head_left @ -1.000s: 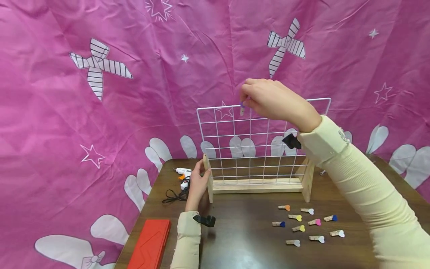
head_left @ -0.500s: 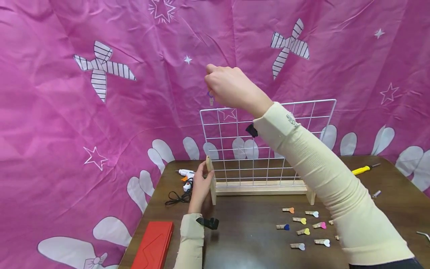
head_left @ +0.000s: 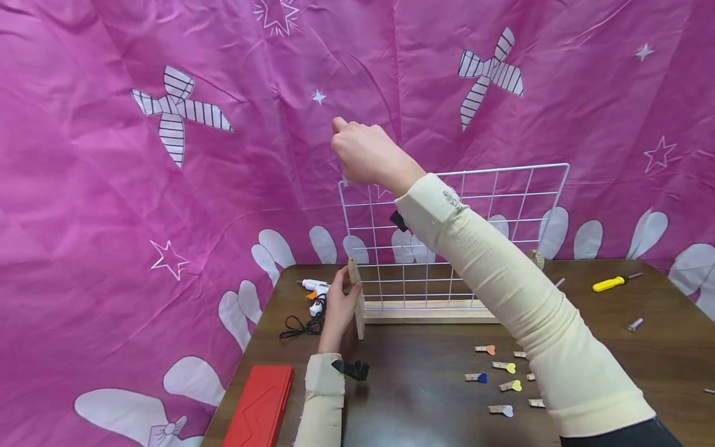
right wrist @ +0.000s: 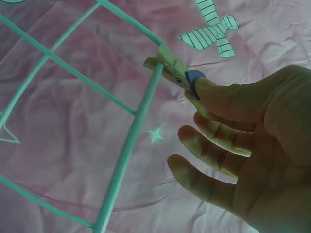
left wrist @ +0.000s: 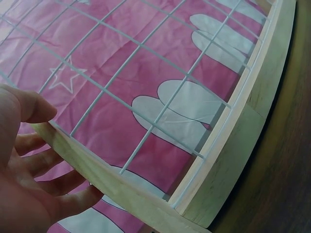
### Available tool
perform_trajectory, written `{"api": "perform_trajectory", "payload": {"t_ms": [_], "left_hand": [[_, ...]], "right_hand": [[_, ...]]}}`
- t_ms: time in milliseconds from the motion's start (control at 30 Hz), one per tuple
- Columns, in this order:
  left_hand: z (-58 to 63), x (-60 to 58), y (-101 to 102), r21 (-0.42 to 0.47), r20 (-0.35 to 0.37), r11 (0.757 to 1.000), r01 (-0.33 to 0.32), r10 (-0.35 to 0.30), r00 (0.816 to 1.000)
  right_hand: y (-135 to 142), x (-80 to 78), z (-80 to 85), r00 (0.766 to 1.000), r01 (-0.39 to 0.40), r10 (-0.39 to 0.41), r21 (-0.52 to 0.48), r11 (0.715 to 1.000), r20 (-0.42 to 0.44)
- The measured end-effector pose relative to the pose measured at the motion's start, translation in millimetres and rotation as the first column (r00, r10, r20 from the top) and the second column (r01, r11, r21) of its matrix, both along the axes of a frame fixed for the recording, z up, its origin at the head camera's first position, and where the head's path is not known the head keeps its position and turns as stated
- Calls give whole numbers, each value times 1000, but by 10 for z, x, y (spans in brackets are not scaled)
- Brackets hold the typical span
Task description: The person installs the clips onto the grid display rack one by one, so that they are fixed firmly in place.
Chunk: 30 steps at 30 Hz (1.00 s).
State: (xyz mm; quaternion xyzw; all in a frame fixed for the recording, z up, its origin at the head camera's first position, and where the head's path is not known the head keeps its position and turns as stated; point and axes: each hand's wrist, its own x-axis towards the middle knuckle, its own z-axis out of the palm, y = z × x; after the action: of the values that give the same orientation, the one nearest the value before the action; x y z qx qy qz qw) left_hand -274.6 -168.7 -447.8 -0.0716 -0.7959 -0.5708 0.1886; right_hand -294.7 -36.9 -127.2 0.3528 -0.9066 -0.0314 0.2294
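Note:
A white wire grid (head_left: 427, 264) stands upright in a pale wooden base (head_left: 430, 312) on the brown table. My left hand (head_left: 339, 304) grips the left wooden upright (left wrist: 92, 167), thumb on one side and fingers on the other. At the grid's upper left corner, my right hand (head_left: 368, 152) pinches a small wooden clothespin (right wrist: 170, 63) with a purple heart (right wrist: 195, 80) between thumb and index finger. In the right wrist view the clothespin's jaws are at the corner wire; the other fingers are loosely bent. The head view mostly hides this clothespin behind the hand.
Several heart clothespins (head_left: 504, 367) lie on the table at front right, some hidden by the right sleeve. A white glue gun (head_left: 315, 287) with a black cord lies left, a red case (head_left: 259, 403) front left. A yellow screwdriver (head_left: 609, 284) lies right. Pink cloth hangs behind.
My right hand has moved left along the grid's top with the clothespin, then lowered it to the upper left corner. The left hand still holds the upright. The view has shifted slightly.

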Motion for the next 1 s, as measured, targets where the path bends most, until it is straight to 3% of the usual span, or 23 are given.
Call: {"api": "perform_trajectory", "payload": {"t_ms": [333, 700, 1000], "left_hand": [[2, 15, 29, -1, 47, 1000, -20, 20, 999], [1, 0, 35, 20, 76, 999, -43, 41, 996], [37, -1, 31, 28, 47, 999, -47, 45, 998]], "right_hand": [[125, 120, -42, 993, 23, -17, -47, 999, 119], [556, 384, -163, 998, -27, 37, -199, 980, 46], [996, 623, -457, 993, -78, 98, -275, 958, 62]]}}
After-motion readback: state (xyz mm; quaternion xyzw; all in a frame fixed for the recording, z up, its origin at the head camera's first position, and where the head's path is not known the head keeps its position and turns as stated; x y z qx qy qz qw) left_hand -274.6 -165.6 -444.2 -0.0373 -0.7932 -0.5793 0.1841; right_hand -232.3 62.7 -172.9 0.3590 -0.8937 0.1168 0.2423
